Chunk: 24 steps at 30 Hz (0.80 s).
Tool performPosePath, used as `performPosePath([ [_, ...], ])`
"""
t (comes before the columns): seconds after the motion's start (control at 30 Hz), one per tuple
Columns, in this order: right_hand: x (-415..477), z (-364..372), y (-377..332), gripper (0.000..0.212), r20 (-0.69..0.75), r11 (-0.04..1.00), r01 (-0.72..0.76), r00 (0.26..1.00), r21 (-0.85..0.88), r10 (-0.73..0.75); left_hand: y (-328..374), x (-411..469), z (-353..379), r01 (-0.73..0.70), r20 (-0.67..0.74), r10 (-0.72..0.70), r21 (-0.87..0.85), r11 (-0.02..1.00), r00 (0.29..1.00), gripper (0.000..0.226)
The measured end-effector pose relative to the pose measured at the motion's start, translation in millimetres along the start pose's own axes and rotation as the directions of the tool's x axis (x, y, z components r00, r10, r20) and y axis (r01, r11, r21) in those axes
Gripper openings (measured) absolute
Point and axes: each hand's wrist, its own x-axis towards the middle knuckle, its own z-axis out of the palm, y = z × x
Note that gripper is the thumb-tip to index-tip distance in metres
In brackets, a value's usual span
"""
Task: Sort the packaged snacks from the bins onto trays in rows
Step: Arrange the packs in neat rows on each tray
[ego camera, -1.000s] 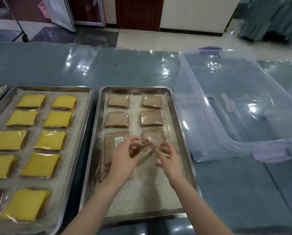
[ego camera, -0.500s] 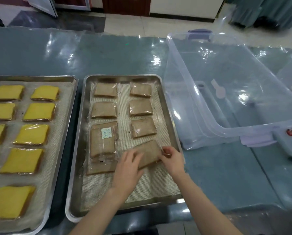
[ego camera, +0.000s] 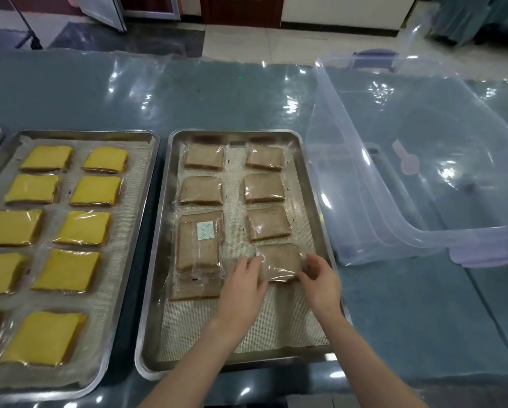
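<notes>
left hand (ego camera: 245,285) touching brown snack (ego camera: 280,261), right hand (ego camera: 321,281) pinching it

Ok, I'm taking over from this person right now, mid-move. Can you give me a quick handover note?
Left grip: fingers rest on the left edge of the brown packet.
Right grip: pinches its right edge.
The packet lies fourth in the right column of the brown tray. The left column holds two single packets and a stack.
Done: yellow tray filled in rows.
Left: release this packet, then probably lay out the stack down the left column.
</notes>
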Motion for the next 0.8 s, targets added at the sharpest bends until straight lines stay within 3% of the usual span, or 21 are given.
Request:
performPosePath([
  [0.1,-6,10,-17,0.043,-0.052,0.965,0.183,0.979,-0.187,-0.196,-14,-5,-27,0.019,-0.252,-0.025,-0.028,0.999,0.967,0.04],
  [0.2,-15,35,-48,0.039,0.159,0.952,0.279,0.953,-0.124,-0.259,-46,-5,-53,0.197,-0.387,-0.16,0.058,0.979,0.908,0.059],
  [0.3,-26,67,-79,0.044,0.424,0.947,0.321,0.862,-0.034,-0.277,-72,-4,-66,0.326,-0.228,-0.303,0.069,0.943,0.925,0.08],
  [0.37,-32,84,-93,0.047,0.509,0.952,0.305,0.82,-0.002,-0.261,-80,-3,-68,0.32,-0.142,-0.317,-0.001,0.947,0.938,0.078],
  [0.47,-40,91,-99,0.048,0.476,0.961,0.269,0.839,0.064,-0.266,-87,-5,-74,0.274,-0.203,-0.281,-0.067,0.96,0.938,0.066],
  [0.57,-46,84,-91,0.051,0.425,0.939,0.329,0.84,0.097,-0.338,-90,-16,-82,0.214,-0.28,-0.256,-0.171,0.962,0.925,0.056],
  [0.67,-46,74,-88,0.057,0.4,0.914,0.395,0.827,0.088,-0.396,-90,-31,-91,0.183,-0.251,-0.27,-0.32,0.929,0.93,0.042],
  [0.73,-44,69,-89,0.059,0.394,0.91,0.408,0.826,0.076,-0.403,-88,-38,-96,0.188,-0.199,-0.301,-0.445,0.876,0.933,0.031],
  [0.8,-45,64,-90,0.062,0.402,0.921,0.374,0.831,0.111,-0.385,-85,-41,-101,0.218,-0.11,-0.359,-0.62,0.754,0.927,0.024],
])
